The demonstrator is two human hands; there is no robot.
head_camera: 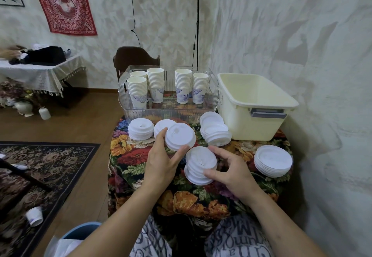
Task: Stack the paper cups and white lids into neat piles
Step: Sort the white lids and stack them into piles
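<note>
Centre of frame: left hand (pixel 161 162) holds a tilted stack of white plastic lids (pixel 180 136), fingers (pixel 161 136) curled round its left rim and thumb under its lower edge; right hand (pixel 231 171) grips a second leaning white lid pile (pixel 199 166), thumb on its lower right side, fingers spread and curved over its far side. Further lid piles rest on the floral-cloth surface (pixel 141 156): a flat pile (pixel 140 129) at centre left, a slumped pile (pixel 215 132) right of centre, a neat pile (pixel 272 161) at right edge. Upper centre: stacked paper cups (pixel 156 83) stand in a clear plastic bin (pixel 124 96), a cream plastic tub (pixel 259 124) beside it at right.
</note>
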